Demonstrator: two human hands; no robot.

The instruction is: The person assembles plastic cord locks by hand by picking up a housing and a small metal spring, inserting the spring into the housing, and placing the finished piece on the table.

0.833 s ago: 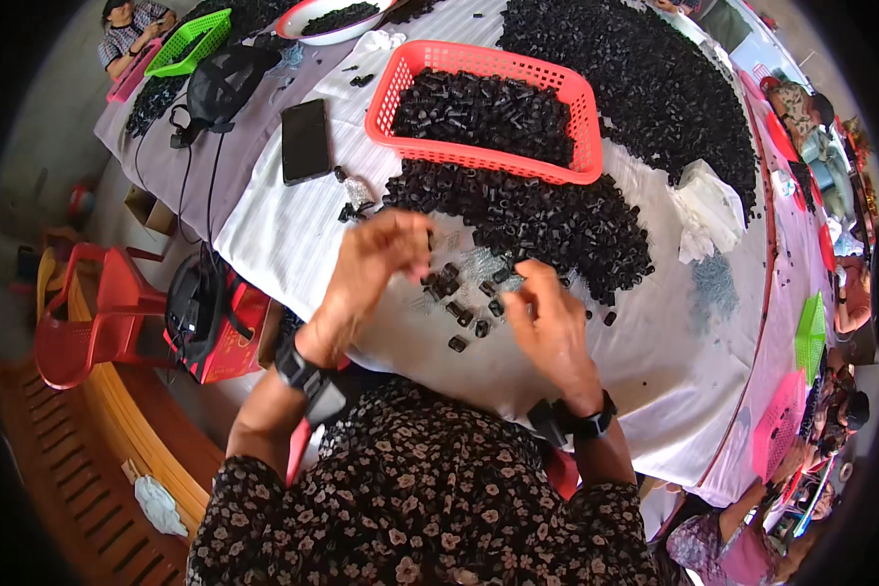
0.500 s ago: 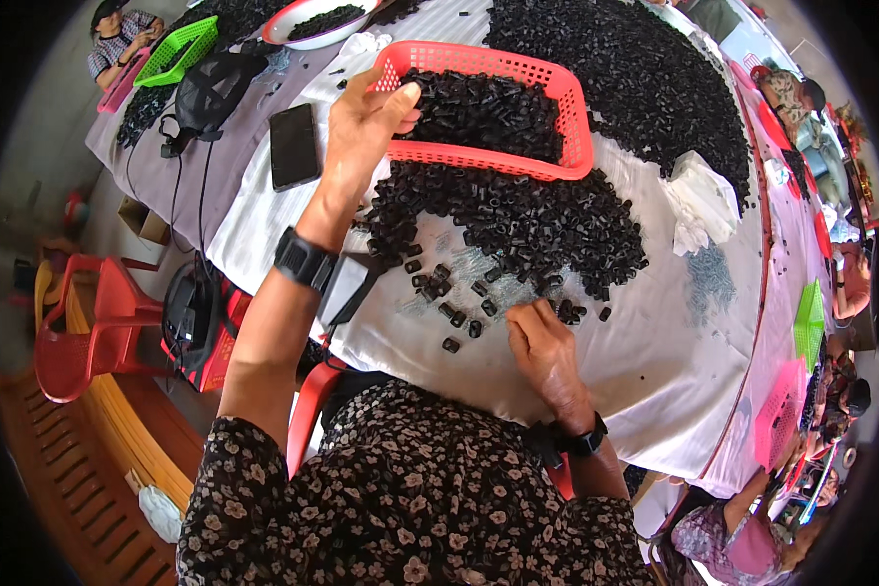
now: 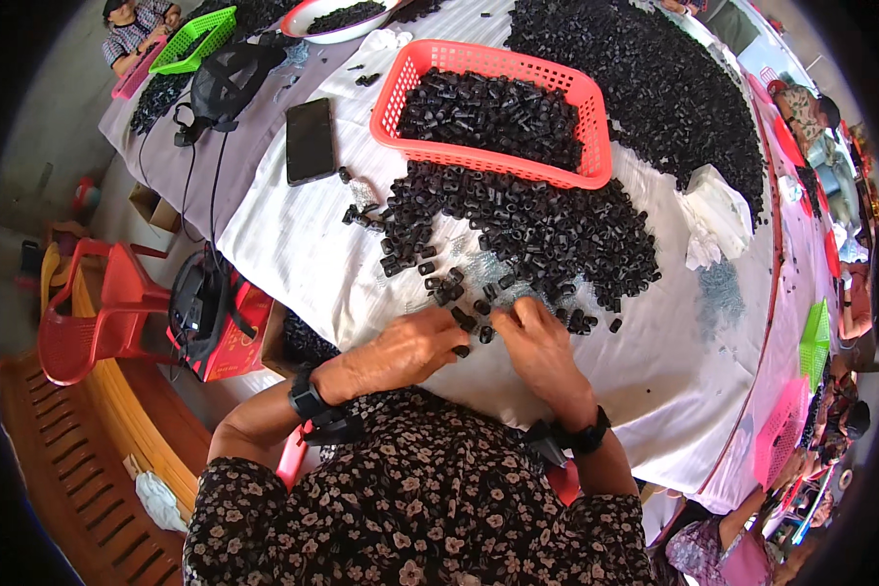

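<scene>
Both hands work close together at the near edge of a heap of small black plastic pieces (image 3: 566, 234) on the white-covered table. My left hand (image 3: 420, 344) has its fingers curled and pinched on a small black plastic piece (image 3: 464, 318) at its fingertips. Just to its right, my right hand (image 3: 542, 347) is closed in a pinch; whatever lies between those fingers is hidden. A scatter of tiny silvery metal parts (image 3: 481, 266) lies among the loose pieces. Behind the heap stands a red perforated basket (image 3: 488, 168) filled with similar black pieces.
A dark phone (image 3: 310, 143) lies to the left, near a black strapped bag (image 3: 232, 86). Crumpled white plastic (image 3: 718, 210) and more metal parts (image 3: 721, 293) are at the right. A larger black heap (image 3: 654, 93) spreads behind. Other people sit around the table.
My left hand has let go of the basket's left side and come down beside my right hand, where it now pinches a black piece. My right hand stays near the same spot.
</scene>
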